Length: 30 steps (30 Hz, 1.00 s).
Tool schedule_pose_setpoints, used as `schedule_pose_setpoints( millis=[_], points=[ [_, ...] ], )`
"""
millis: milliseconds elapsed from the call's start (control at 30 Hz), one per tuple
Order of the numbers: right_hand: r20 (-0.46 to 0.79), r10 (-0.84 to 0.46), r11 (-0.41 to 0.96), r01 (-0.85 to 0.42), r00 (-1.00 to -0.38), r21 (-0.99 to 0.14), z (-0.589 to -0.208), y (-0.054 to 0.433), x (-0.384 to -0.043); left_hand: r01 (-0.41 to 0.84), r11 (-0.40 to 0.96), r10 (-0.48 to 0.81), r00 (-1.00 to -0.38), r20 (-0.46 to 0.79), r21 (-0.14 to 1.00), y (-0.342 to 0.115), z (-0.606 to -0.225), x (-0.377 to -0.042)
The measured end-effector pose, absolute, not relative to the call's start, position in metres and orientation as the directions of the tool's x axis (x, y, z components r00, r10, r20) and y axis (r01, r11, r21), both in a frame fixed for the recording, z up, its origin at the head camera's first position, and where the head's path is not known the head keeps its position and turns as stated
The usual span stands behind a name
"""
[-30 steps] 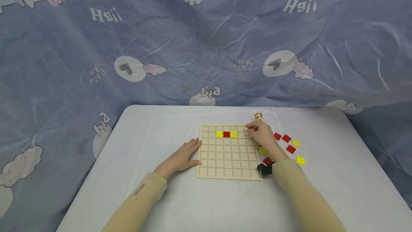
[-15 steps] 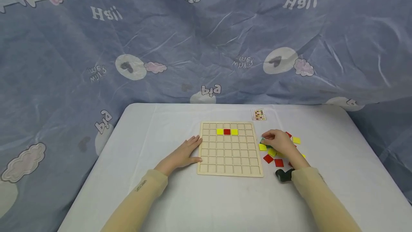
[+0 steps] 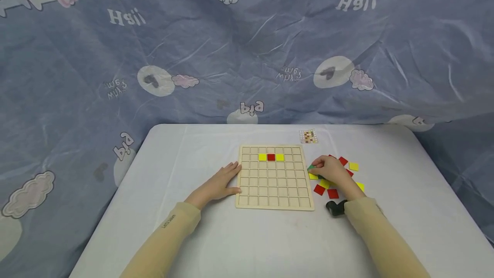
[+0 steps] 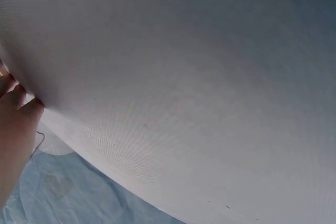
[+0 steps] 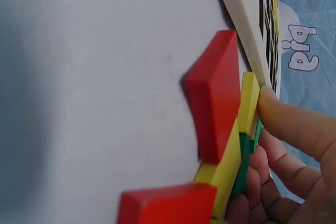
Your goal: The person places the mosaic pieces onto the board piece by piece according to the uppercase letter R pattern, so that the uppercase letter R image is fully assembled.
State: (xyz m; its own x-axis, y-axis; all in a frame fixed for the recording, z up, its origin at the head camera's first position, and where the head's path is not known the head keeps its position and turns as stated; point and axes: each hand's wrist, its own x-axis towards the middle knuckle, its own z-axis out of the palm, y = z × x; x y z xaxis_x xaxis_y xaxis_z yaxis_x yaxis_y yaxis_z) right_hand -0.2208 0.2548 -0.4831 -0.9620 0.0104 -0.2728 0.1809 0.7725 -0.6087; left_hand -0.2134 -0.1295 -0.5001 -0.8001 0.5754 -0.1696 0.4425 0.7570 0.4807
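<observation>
A light wooden grid board (image 3: 269, 188) lies on the table, holding a row of a yellow tile (image 3: 262, 157), a red tile (image 3: 271, 157) and another yellow tile (image 3: 279, 157). My left hand (image 3: 220, 182) rests against its left edge, fingers spread and thumb apart. Beside the right edge, my right hand (image 3: 331, 170) pinches a green tile (image 3: 311, 167) at its fingertips among loose tiles. In the right wrist view, the thumb and curled fingers are close by a yellow tile (image 5: 249, 106), with another green tile (image 5: 241, 166) beneath; the fingers partly hide both greens.
Several loose red and yellow tiles lie around my right hand, among them a red tile (image 3: 332, 193) and a yellow tile (image 3: 353, 166). A small pattern card (image 3: 308, 136) lies behind the board's right corner. A patterned blue cloth (image 3: 216, 55) hangs behind the white table (image 3: 247, 243).
My right hand has moved from the board's upper right corner to the tile pile on the right. A green tile now shows at its fingertips. The left hand stays at the board's edge.
</observation>
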Motion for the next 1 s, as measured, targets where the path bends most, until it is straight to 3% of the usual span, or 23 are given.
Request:
schedule_pose_setpoints(
  millis=[333,667,1000],
  points=[
    [-0.326,0.002,0.749,0.217,-0.945,-0.626,-0.482,0.246,-0.225,0.422,0.773,0.56,-0.805,-0.197,0.474,-0.131,-0.503,-0.213],
    [-0.193,-0.038,0.714,0.108,-0.981,-0.691,-0.474,0.24,-0.229,0.429,0.769,0.564,-0.804,-0.188,0.474,-0.131,-0.501,-0.212],
    [-0.113,0.009,0.637,0.093,-0.994,-0.765,-0.47,0.217,-0.237,0.421,0.77,0.56,-0.806,-0.193,0.479,-0.13,-0.5,-0.213]
  ],
)
